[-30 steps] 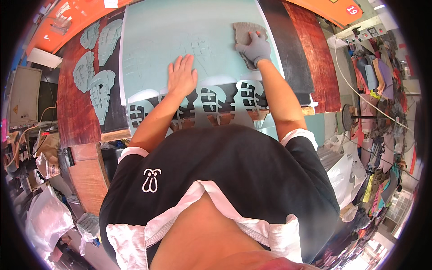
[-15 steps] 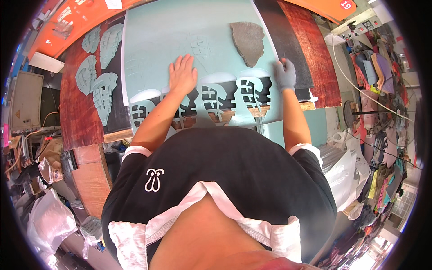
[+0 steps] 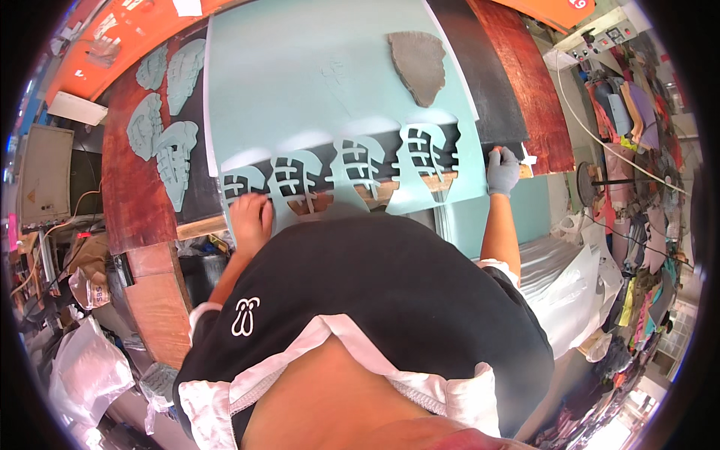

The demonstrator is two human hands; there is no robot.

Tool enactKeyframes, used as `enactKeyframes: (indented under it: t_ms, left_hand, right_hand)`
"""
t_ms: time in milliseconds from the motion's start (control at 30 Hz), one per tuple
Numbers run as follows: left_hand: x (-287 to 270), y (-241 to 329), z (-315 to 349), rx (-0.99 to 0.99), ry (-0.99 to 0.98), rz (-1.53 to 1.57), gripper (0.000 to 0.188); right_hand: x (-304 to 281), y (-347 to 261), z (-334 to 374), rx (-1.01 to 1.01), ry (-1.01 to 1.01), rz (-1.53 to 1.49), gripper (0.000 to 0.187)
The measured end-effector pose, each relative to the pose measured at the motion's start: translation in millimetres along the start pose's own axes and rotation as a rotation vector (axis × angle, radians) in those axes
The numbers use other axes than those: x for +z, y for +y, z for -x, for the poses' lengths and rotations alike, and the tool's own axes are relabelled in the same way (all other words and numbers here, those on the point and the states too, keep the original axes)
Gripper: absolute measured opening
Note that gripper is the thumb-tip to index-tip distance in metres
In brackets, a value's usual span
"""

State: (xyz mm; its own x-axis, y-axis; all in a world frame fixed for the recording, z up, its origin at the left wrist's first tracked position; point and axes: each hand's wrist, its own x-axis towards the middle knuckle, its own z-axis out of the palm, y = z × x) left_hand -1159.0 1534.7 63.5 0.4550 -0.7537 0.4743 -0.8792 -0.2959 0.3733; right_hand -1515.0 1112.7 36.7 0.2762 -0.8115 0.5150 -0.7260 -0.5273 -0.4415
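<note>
A pale green sheet (image 3: 300, 75) covers the middle of the worktable, with a row of sole-shaped cut-outs along its near edge. My bare left hand (image 3: 251, 221) is at the near left corner of this sheet, fingers curled over its edge and thumb apart. My right hand (image 3: 503, 172), in a grey glove, is closed right beside the sheet's right edge; what its fingers hold, if anything, is hidden. A dark grey-brown, roughly wedge-shaped slab (image 3: 418, 67) lies on the sheet at the far right. Near the middle, a faint sole-shaped imprint (image 3: 335, 79) marks the surface.
Several cut green sole pieces (image 3: 174, 161) lie on the left of the table, over red-brown board (image 3: 124, 202) and a black strip. An orange machine beam (image 3: 86, 56) spans the back. A control box (image 3: 607, 36) is at the far right, above hanging coloured scraps (image 3: 637, 120).
My left hand has come from flat on the middle of the sheet back to its near left corner, fingers now curled. My gloved right hand has moved nearer along the right edge.
</note>
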Motion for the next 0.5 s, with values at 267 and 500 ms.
enactKeyframes:
  t_ms: [267,500]
  left_hand:
    - [34.3,-31.9,18.0,0.117,0.303,-0.165,0.004]
    - [32.6,-27.9,17.0,0.099,0.285,-0.107,0.007]
  right_hand:
    - [10.1,-0.6,-2.0,0.32,0.085,-0.014,0.027]
    - [9.9,-1.9,-2.7,0.254,0.119,-0.002,0.033]
